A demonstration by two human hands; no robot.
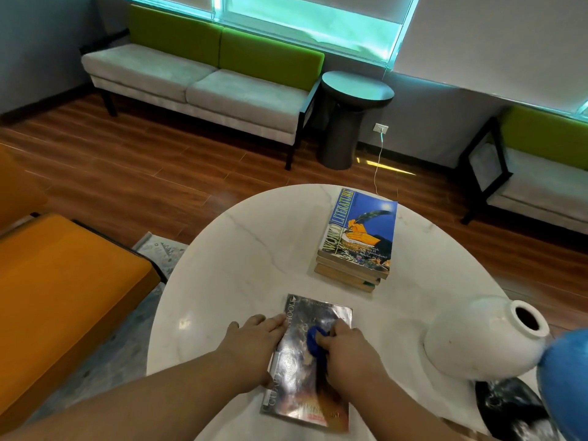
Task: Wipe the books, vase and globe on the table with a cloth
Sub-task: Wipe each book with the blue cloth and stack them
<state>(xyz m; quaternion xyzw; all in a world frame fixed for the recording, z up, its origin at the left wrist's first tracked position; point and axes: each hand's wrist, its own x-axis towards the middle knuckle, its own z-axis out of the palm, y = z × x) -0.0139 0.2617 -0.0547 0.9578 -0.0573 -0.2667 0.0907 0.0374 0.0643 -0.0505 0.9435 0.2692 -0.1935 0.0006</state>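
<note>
Head view: a glossy book (pixel 324 316) is seen lying flat on the near part of the round white marble worktop (pixel 238 265), its spine to the left. The left hand (pixel 254 348) is laid flat on the book's left edge, fingers straight and close together, pressing it down. The right hand (pixel 346 354) is curled around a bunched blue cloth (pixel 315 340), which is held against the middle of the cover. Further back on the worktop, well apart from the hands, a stack of books (pixel 356 240) is set, topped by a blue volume titled "World Literature". To the right, a white vase (pixel 477 338) is placed with its dark mouth tilted toward the right, and just beside it, at the picture's right edge, part of a blue globe (pixel 566 383) is seen above a black base (pixel 502 405). Whether vase and globe touch cannot be told. Beyond the worktop, a green-backed sofa (pixel 197 81) is placed against the wall.
</note>
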